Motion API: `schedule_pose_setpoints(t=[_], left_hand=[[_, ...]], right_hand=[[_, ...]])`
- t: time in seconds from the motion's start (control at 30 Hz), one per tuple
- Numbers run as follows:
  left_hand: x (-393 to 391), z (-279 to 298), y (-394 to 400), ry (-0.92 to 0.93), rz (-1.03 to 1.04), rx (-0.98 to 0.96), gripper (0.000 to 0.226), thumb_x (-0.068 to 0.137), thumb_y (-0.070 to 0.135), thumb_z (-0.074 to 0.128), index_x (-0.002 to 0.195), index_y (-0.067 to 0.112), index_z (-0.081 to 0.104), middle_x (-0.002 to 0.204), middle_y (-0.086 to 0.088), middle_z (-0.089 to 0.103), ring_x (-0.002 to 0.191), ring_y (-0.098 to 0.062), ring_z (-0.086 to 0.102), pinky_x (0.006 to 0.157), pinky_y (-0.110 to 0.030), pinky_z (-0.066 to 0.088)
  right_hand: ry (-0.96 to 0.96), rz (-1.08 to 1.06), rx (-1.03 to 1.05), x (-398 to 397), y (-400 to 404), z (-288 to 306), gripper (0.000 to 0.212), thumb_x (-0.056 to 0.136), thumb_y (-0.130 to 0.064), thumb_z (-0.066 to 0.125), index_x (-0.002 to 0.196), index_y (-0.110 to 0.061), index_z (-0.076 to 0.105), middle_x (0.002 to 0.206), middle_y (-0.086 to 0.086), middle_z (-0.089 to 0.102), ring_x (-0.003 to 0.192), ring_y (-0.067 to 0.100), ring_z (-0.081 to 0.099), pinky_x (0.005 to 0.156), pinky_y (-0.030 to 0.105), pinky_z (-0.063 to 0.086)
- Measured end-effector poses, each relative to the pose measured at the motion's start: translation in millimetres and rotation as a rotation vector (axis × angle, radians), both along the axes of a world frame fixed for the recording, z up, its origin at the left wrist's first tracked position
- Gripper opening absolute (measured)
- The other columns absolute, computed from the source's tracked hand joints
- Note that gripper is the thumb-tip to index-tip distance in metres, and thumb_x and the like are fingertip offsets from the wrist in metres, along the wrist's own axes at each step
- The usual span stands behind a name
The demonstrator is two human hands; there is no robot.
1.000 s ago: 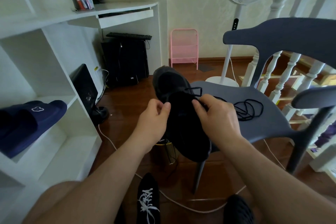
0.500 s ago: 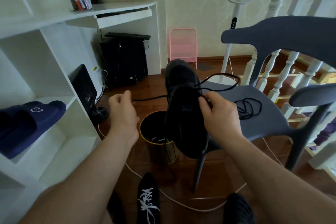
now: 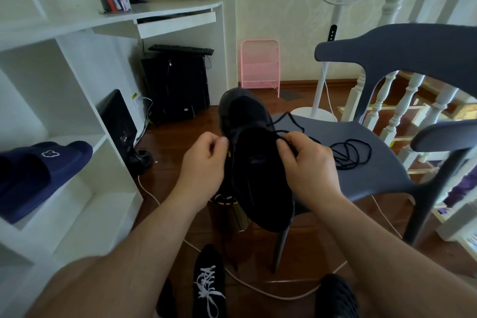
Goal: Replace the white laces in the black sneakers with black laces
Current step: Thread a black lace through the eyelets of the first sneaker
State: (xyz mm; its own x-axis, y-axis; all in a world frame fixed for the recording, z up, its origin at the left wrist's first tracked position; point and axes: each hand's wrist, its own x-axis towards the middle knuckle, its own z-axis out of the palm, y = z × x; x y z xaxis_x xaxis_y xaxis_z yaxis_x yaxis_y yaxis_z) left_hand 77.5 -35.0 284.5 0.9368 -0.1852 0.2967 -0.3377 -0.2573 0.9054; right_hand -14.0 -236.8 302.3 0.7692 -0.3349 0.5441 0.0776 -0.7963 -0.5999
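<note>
At frame centre, your left hand (image 3: 204, 162) and right hand (image 3: 307, 162) each pinch the black lace (image 3: 280, 134) on the black sneaker (image 3: 255, 162) held above the grey chair (image 3: 361, 162).

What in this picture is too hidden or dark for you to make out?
- Head view: the eyelets of the held sneaker are black on black, so how far it is laced cannot be told.
- Whatever the left hand pinches is hidden by its own fingers.
- The bin under the sneaker is mostly covered by it.
- The second sneaker, with white laces, is cut off by the bottom edge.
</note>
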Motion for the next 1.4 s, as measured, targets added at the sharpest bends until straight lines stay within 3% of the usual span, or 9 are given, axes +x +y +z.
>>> schedule_pose_setpoints(t=[0.17, 0.43, 0.53, 0.7, 0.87, 0.97, 1.13, 1.23, 1.4], left_hand=[[21.0, 28.7, 28.6, 0.242, 0.432, -0.539, 0.013, 0.098, 0.032, 0.049, 0.088, 0.026, 0.055, 0.082, 0.003, 0.057, 0.063, -0.018, 0.044, 0.053, -0.030, 0.034], [-6.4, 13.0, 7.4, -0.016, -0.096, -0.020, 0.016, 0.095, 0.059, 0.061, 0.108, 0.049, 0.064, 0.094, 0.012, 0.067, 0.079, -0.002, 0.065, 0.068, -0.021, 0.054], [-5.3, 8.9, 10.5, -0.068, -0.063, 0.102, 0.021, 0.098, 0.064, 0.059, 0.105, 0.045, 0.062, 0.094, 0.012, 0.066, 0.077, -0.005, 0.065, 0.062, -0.019, 0.052], [-0.7, 7.0, 12.8, -0.124, -0.020, 0.247, 0.003, 0.106, 0.047, 0.057, 0.105, 0.046, 0.059, 0.090, 0.020, 0.066, 0.074, -0.003, 0.063, 0.062, -0.031, 0.051], [-9.6, 10.6, 10.8, -0.323, -0.035, 0.341, 0.033, 0.108, 0.029, 0.054, 0.130, 0.052, 0.048, 0.103, 0.024, 0.060, 0.095, 0.004, 0.061, 0.071, -0.021, 0.050], [-5.9, 8.5, 9.7, -0.311, -0.006, 0.393, 0.020, 0.109, 0.032, 0.053, 0.121, 0.048, 0.052, 0.104, 0.025, 0.058, 0.093, 0.002, 0.058, 0.068, -0.025, 0.046], [-3.6, 7.2, 8.2, -0.291, -0.025, 0.510, 0.010, 0.110, 0.039, 0.043, 0.105, 0.040, 0.051, 0.097, 0.017, 0.058, 0.085, -0.005, 0.056, 0.066, -0.038, 0.048], [1.9, 15.1, 13.0, -0.225, 0.178, 0.376, 0.021, 0.101, 0.037, 0.036, 0.085, 0.033, 0.050, 0.081, 0.008, 0.054, 0.071, -0.009, 0.052, 0.059, -0.034, 0.036], [16.8, 23.3, 26.1, 0.216, 0.391, -0.216, 0.027, 0.092, 0.022, 0.042, 0.067, 0.028, 0.033, 0.061, 0.010, 0.032, 0.051, -0.009, 0.027, 0.054, -0.033, 0.023]], right_hand=[[-0.039, -0.001, 0.060, 0.5, -5.4, 4.1, 0.018, 0.106, -0.034, 0.057, 0.096, -0.023, 0.067, 0.072, -0.009, 0.065, 0.067, 0.010, 0.061, 0.059, 0.036, 0.050], [-0.017, 0.024, 0.048, 1.5, 5.5, -0.3, 0.019, 0.107, -0.034, 0.056, 0.088, -0.032, 0.057, 0.065, -0.010, 0.058, 0.066, 0.014, 0.058, 0.060, 0.027, 0.037], [-0.046, 0.031, 0.043, 0.5, 8.2, 0.2, 0.021, 0.106, -0.033, 0.058, 0.086, -0.035, 0.056, 0.062, -0.013, 0.056, 0.064, 0.010, 0.059, 0.053, 0.016, 0.034], [-0.030, 0.052, 0.099, 0.6, 3.8, -1.0, 0.018, 0.107, -0.034, 0.057, 0.093, -0.027, 0.064, 0.069, -0.009, 0.062, 0.070, 0.017, 0.061, 0.063, 0.035, 0.045], [-0.039, 0.050, 0.066, -0.8, 5.7, 0.6, 0.018, 0.106, -0.033, 0.057, 0.092, -0.026, 0.065, 0.065, -0.011, 0.061, 0.063, 0.010, 0.059, 0.057, 0.026, 0.039], [-0.048, 0.053, 0.021, -1.8, 7.8, 1.6, 0.017, 0.106, -0.031, 0.058, 0.090, -0.028, 0.062, 0.062, -0.012, 0.057, 0.064, 0.009, 0.060, 0.052, 0.016, 0.036], [-0.025, 0.035, -0.016, -1.1, 6.1, -0.6, 0.018, 0.106, -0.031, 0.057, 0.090, -0.025, 0.063, 0.062, -0.013, 0.055, 0.060, 0.009, 0.057, 0.053, 0.022, 0.036], [0.005, 0.005, 0.050, 0.8, -3.5, 2.7, 0.022, 0.106, -0.034, 0.055, 0.088, -0.024, 0.063, 0.066, -0.007, 0.060, 0.065, 0.016, 0.059, 0.057, 0.035, 0.044], [-0.011, -0.024, 0.143, 1.4, -6.9, 6.7, 0.026, 0.106, -0.039, 0.055, 0.083, -0.028, 0.061, 0.065, -0.007, 0.062, 0.065, 0.009, 0.060, 0.055, 0.038, 0.050]])
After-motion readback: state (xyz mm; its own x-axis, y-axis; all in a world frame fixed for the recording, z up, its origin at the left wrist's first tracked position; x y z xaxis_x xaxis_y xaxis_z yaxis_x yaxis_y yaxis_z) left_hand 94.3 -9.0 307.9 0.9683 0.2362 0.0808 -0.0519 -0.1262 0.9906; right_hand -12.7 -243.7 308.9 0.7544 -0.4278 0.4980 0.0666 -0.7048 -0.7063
